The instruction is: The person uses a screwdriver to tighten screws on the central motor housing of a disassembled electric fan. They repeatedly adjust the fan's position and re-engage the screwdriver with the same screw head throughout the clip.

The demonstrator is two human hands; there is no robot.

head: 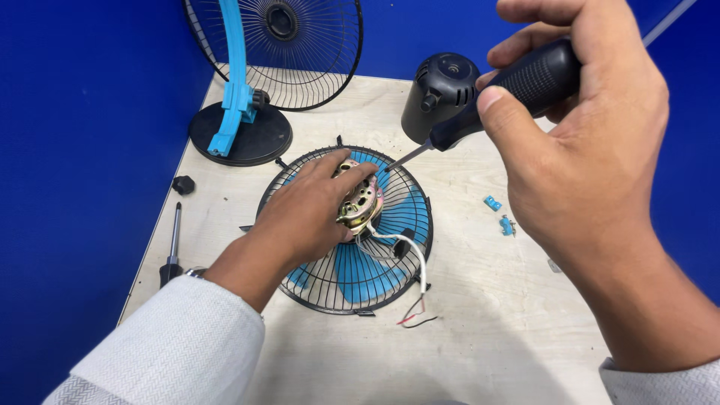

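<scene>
— Where's the motor [360, 201]?
— Mid-surface, on the grille [352, 285]; the left hand [311, 210] is clasped over it. The right hand [577, 127] is closed around the screwdriver [487, 97], tip at the motor.
— Free room?
— The near edge of the surface [450, 360] is bare. The stand [240, 127] crowds the far left corner; a spare driver [172, 247] lies along the left edge.

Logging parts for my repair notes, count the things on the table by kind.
Black wire fan guards: 2
Screwdrivers: 2
Small blue plastic clips: 2
Bare metal fan motor: 1
Black plastic motor cover: 1
Small black knob: 1
Total: 9
</scene>
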